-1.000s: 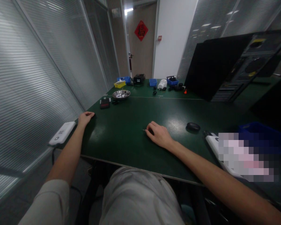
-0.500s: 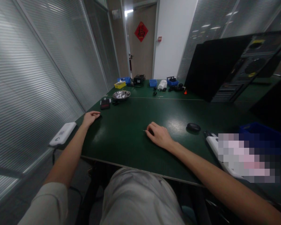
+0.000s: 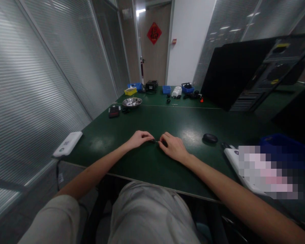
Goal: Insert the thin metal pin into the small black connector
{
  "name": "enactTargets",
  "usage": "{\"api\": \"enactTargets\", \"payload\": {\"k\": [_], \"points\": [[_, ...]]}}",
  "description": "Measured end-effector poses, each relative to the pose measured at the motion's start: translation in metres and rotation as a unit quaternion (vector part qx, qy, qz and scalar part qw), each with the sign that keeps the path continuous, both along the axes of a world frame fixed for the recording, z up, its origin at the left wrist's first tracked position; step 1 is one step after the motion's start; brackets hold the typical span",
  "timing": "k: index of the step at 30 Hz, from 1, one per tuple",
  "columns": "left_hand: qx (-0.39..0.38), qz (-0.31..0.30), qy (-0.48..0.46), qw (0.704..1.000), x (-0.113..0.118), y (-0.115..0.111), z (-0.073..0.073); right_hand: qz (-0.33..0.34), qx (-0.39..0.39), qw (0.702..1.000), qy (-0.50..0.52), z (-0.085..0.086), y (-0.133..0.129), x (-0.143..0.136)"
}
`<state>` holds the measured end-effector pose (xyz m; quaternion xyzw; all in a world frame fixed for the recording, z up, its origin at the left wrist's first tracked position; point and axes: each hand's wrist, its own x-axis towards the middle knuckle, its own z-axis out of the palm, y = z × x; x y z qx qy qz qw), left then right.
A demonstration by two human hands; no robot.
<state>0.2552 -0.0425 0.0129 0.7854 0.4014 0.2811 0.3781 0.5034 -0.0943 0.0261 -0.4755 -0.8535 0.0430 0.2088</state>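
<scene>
1. At left grip (image 3: 138,139): thumb and index fingertips pinched together, with no visible gap. Held at those tips: small dark piece (image 3: 153,140), partly covered by the fingers.
2. At right grip (image 3: 175,148): fingers curled inward, thumb drawn in against the index finger. Held at those tips: thin pale pin (image 3: 156,141), projecting toward left grip. Inner end hidden by the curled fingers; cannot tell its shape.
3. Between both grips, low over or on green counter (image 3: 178,122): small dark piece and thin pale pin, roughly in line. Contact between the two: too small to tell.
4. Near right grip, on its right: rounded black object (image 3: 210,138), flat on counter.
5. Farther right of right grip: white device (image 3: 234,159), largely masked by pixelation. Behind that: dark blue tray (image 3: 282,140).
6. Well left of left grip: flat white box (image 3: 68,143), at counter edge.
7. Beyond left grip, toward its left: dark case (image 3: 114,113) with red marking. Just behind and to the right of that: shiny metal dish (image 3: 128,105), with small items inside.
8. Far beyond both grips: yellow tray (image 3: 130,92), black box (image 3: 151,85), small blue bin (image 3: 166,89).
9. Beyond right grip, toward its right: large black computer case (image 3: 234,67).
</scene>
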Motion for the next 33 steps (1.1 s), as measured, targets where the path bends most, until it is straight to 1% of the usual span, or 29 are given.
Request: {"api": "enactTargets", "payload": {"k": [4, 8, 11, 16, 20, 26, 30, 33], "points": [[0.018, 0.010, 0.016, 1.000, -0.005, -0.007, 0.004, -0.007, 0.005, 1.000, -0.008, -0.001, 0.000, 0.000], [0.058, -0.017, 0.036, 0.998, -0.005, -0.013, 0.010, -0.001, 0.005, 1.000, -0.014, 0.000, -0.001, 0.000], [0.072, -0.029, 0.039, 0.996, -0.002, -0.018, 0.012, 0.003, 0.006, 1.000, -0.021, 0.001, -0.001, 0.000], [0.084, -0.023, 0.034, 0.996, 0.000, -0.020, 0.010, 0.013, 0.011, 1.000, -0.026, 0.002, -0.001, 0.000], [0.086, -0.017, 0.022, 0.996, 0.000, -0.019, 0.008, 0.035, 0.004, 0.999, -0.025, 0.002, -0.001, 0.000], [0.081, -0.014, 0.019, 0.996, 0.001, -0.016, 0.007, 0.058, 0.011, 0.998, -0.020, -0.002, 0.000, 0.000], [0.077, -0.017, 0.016, 0.997, 0.000, -0.016, 0.007, 0.062, 0.018, 0.998, -0.020, -0.004, 0.001, 0.001], [0.083, -0.018, 0.015, 0.996, 0.000, -0.017, 0.007, 0.053, 0.021, 0.998, -0.019, -0.003, 0.000, 0.000]]}}
